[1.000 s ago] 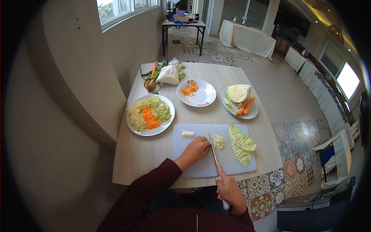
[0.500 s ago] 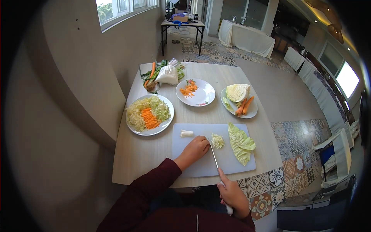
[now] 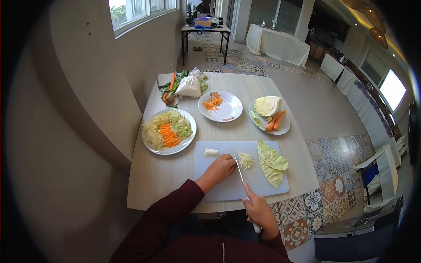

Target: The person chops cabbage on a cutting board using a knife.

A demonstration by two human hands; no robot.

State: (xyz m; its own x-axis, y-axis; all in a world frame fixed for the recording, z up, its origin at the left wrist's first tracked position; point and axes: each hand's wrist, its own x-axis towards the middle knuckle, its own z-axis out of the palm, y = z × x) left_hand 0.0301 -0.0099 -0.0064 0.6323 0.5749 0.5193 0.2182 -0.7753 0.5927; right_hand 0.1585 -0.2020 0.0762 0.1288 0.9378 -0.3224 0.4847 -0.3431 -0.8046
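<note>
My right hand [image 3: 258, 211] is wrapped round the white handle of a knife [image 3: 240, 171], its blade pointing away from me over the white cutting board [image 3: 219, 192]. Close against the left side of the blade, my left hand [image 3: 220, 168] rests on the board with its fingers curled down. Whatever lies under those fingertips is hidden. Just right of the blade sits a small heap of shredded cabbage [image 3: 246, 161]. A pale green cabbage leaf [image 3: 272, 164] lies along the board's right side. Behind my left hand is a short white vegetable piece [image 3: 210, 152].
A plate [image 3: 189, 142] of shredded cabbage and carrot strips stands left. Beyond the board are a plate [image 3: 232, 105] with carrot bits and another plate [image 3: 286, 128] with a cabbage chunk and carrots. A white-filled plastic bag [image 3: 189, 87] leans by vegetables at the back left.
My right hand and the knife have shifted slightly forward and left. The left hand stays curled in nearly the same place, and the view has moved a little.
</note>
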